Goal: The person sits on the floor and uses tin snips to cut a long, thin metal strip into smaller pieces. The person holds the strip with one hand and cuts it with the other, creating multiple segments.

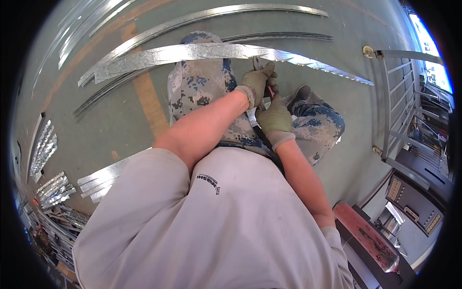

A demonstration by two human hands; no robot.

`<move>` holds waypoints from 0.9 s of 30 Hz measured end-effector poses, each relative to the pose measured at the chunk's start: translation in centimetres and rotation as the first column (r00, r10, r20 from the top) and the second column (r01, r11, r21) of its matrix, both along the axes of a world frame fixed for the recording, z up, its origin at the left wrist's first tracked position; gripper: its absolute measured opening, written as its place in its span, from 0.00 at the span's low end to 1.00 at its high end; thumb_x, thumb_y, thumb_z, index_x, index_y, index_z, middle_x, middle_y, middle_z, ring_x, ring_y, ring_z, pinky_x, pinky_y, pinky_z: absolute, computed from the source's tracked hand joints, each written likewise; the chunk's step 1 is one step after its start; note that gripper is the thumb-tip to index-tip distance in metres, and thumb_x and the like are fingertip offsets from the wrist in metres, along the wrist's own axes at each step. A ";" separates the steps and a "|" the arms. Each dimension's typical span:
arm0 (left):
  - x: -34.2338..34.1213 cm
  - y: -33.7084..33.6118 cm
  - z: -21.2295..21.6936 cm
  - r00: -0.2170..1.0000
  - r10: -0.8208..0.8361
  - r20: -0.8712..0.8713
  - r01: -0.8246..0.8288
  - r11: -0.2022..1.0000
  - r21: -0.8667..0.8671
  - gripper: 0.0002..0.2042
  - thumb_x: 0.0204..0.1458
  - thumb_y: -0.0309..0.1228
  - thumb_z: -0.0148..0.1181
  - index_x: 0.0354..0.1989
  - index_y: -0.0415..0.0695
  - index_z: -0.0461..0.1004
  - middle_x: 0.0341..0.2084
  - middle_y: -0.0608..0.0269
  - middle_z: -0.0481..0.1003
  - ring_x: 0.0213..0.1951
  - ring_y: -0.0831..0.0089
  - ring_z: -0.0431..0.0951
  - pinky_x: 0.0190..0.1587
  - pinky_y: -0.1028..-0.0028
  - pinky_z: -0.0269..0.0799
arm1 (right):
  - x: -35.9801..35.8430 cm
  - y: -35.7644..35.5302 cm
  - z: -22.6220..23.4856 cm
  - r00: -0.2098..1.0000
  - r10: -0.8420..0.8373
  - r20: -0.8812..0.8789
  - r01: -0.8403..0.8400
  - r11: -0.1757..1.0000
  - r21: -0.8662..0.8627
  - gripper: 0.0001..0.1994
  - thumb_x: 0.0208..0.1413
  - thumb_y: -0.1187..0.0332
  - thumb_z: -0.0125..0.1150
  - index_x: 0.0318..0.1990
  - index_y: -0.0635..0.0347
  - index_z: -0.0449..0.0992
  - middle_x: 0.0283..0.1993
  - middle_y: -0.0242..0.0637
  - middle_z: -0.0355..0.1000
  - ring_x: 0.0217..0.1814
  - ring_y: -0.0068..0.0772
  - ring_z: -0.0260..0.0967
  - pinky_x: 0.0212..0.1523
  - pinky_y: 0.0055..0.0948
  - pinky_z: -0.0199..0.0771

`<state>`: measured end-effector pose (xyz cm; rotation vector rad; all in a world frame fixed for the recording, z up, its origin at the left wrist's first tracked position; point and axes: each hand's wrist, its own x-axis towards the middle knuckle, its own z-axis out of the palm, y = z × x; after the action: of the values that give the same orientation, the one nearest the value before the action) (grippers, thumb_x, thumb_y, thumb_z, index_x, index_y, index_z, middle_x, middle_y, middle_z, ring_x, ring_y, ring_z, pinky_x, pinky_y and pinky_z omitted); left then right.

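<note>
A long galvanized metal strip [192,52] lies across my raised knee, its right half marked by a row of notches along the lower edge. Just below its middle, my gloved left hand [258,83] is closed around a plier-like hand tool [257,63]. The tool's silver jaws are at the strip's edge, and a bit of red shows on its handle. Close beneath, my gloved right hand [275,118] is closed on the lower end of the same tool. My fingers hide most of the handles, so its exact kind cannot be made out.
More metal strips [284,8] lie on the green floor ahead and to the left. Bundles of shiny cut pieces [44,149] lie at far left. On the right stand a wheeled metal rack [389,101], a red cylinder [368,236] and a dark case [415,204].
</note>
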<state>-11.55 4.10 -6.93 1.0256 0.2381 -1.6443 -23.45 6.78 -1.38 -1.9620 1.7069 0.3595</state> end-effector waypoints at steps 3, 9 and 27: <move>-0.2 0.2 -0.4 1.000 -0.009 -0.024 0.008 0.999 -0.042 0.19 0.71 0.47 0.69 0.42 0.41 0.77 0.22 0.65 0.72 0.29 0.64 0.77 0.39 0.60 0.82 | -2.9 -0.5 -1.5 0.941 0.018 0.338 -0.021 1.000 0.005 0.44 0.54 0.51 0.80 0.73 0.66 0.68 0.57 0.50 0.84 0.58 0.48 0.85 0.58 0.45 0.84; 0.6 0.2 0.4 0.985 -0.013 -0.170 0.001 0.998 -0.069 0.19 0.70 0.47 0.70 0.44 0.40 0.76 0.21 0.66 0.70 0.29 0.64 0.76 0.39 0.60 0.82 | -6.6 -4.5 -1.2 0.471 -0.749 0.467 -0.134 0.462 0.877 0.25 0.73 0.58 0.68 0.69 0.64 0.77 0.52 0.45 0.85 0.51 0.39 0.87 0.51 0.40 0.90; 1.3 0.3 -1.6 0.953 -0.072 -0.293 0.024 0.986 -0.164 0.17 0.72 0.47 0.68 0.44 0.44 0.77 0.20 0.70 0.69 0.27 0.68 0.74 0.41 0.58 0.79 | -2.6 -1.9 0.1 0.507 -0.732 0.455 0.052 0.552 0.832 0.15 0.65 0.63 0.78 0.50 0.61 0.80 0.37 0.37 0.81 0.31 0.33 0.79 0.29 0.37 0.79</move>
<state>-10.28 4.39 -8.52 0.6648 0.2778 -1.8300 -26.06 4.87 -1.23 -0.7584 1.0919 -0.0438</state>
